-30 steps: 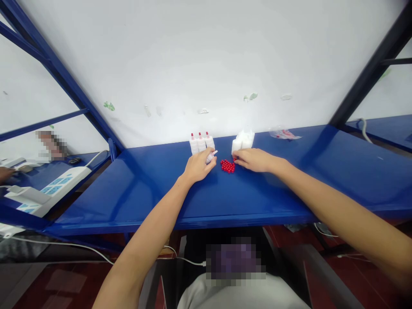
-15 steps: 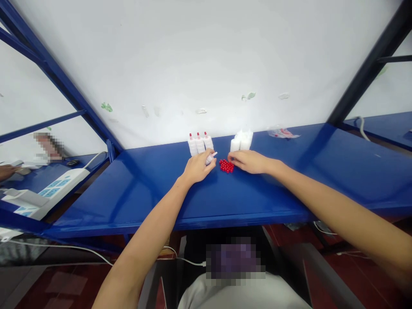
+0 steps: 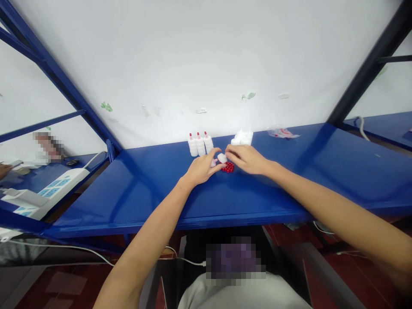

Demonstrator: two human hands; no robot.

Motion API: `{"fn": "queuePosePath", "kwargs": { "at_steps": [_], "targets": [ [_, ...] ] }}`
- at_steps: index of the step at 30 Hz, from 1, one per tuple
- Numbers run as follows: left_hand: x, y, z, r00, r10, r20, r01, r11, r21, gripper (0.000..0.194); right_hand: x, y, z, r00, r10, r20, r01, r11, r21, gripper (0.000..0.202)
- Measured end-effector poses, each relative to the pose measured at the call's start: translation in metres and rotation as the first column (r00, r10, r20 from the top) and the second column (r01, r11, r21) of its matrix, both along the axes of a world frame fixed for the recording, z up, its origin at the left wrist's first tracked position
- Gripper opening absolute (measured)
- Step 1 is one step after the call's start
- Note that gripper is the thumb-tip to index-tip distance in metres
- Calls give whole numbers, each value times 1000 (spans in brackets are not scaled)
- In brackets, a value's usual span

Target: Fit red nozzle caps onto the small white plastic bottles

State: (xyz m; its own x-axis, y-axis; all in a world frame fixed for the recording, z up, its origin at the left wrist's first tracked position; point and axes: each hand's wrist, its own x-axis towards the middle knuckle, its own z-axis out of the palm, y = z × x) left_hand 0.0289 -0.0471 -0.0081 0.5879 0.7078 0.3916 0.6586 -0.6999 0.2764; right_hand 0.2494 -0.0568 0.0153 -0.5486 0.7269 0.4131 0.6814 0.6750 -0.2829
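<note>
My left hand (image 3: 201,166) curves its thumb and forefinger round a small white nozzle piece (image 3: 222,158). A pinkish-white part (image 3: 213,162) shows deeper inside that grip. Close on the right, my right hand (image 3: 246,159) has its fingertips pinched together beside the nozzle piece. Whatever is in that pinch is hidden. Just below the fingertips lies a cluster of small red caps (image 3: 228,168). Three white squeeze bottles with red tips (image 3: 201,146) stand behind my left hand. A group of white bottles (image 3: 243,138) stands behind my right hand, which partly covers them.
A clear plastic bag with red content (image 3: 282,132) lies by the wall at the back right. Blue frame posts rise at both ends of the blue table (image 3: 135,189). On the left are a white power strip (image 3: 61,186) and another person's hand (image 3: 4,171).
My right hand has lifted from the red caps and shifted slightly left. My left hand has moved a little right and turned, so the hands now nearly meet at the white nozzle piece.
</note>
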Motion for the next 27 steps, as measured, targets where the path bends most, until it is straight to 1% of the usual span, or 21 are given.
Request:
{"fn": "queuePosePath", "kwargs": {
  "at_steps": [3, 5, 7, 9, 12, 15, 17, 18, 20, 22, 23, 25, 27],
  "targets": [
    [-5, 7, -3, 992, 77, 99, -75, 997, -28, 36, 11, 6, 1, 976, -209, 64, 208, 978, 29, 32],
    [-8, 11, -5, 981, 116, 158, -113, 993, -26, 29, 18, 12, -2, 947, -279, 158, 281, 960, 16, 33],
    [-9, 14, -6, 969, 138, 203, -140, 990, -3, 26, 23, 18, -6, 926, -299, 231, 309, 951, -7, 33],
    [-9, 15, -6, 959, 143, 244, -150, 989, 9, 28, 24, 23, -11, 916, -306, 260, 324, 946, -29, 32],
    [-7, 13, -5, 953, 111, 282, -107, 994, -30, 33, 23, 26, -15, 908, -334, 253, 355, 934, -42, 32],
    [-5, 8, -4, 963, 56, 262, -50, 998, -28, 33, 21, 22, -11, 908, -372, 193, 383, 923, -23, 36],
    [-4, 5, -3, 973, 32, 230, -33, 999, 0, 32, 19, 15, -6, 938, -325, 117, 329, 944, -15, 40],
    [-3, 3, -2, 976, 18, 217, -20, 1000, 7, 32, 16, 11, -3, 961, -266, 75, 268, 963, -19, 41],
    [-1, 1, 0, 981, -37, 191, 38, 999, 3, 32, 10, 3, 1, 995, -99, 9, 99, 994, -42, 40],
    [1, -2, 2, 980, -111, 163, 113, 994, -5, 30, 4, -3, 3, 999, 43, -16, -44, 997, -64, 38],
    [2, -3, 2, 979, -140, 145, 142, 990, -6, 30, 0, -6, 2, 996, 89, -21, -90, 994, -66, 36],
    [4, -4, 2, 980, -169, 107, 170, 985, 1, 29, -5, -8, 0, 990, 138, -25, -140, 989, -54, 33],
    [6, -5, 0, 984, -169, 62, 167, 985, 31, 29, -8, -7, -2, 989, 146, -27, -147, 989, -33, 32]
  ]
}}
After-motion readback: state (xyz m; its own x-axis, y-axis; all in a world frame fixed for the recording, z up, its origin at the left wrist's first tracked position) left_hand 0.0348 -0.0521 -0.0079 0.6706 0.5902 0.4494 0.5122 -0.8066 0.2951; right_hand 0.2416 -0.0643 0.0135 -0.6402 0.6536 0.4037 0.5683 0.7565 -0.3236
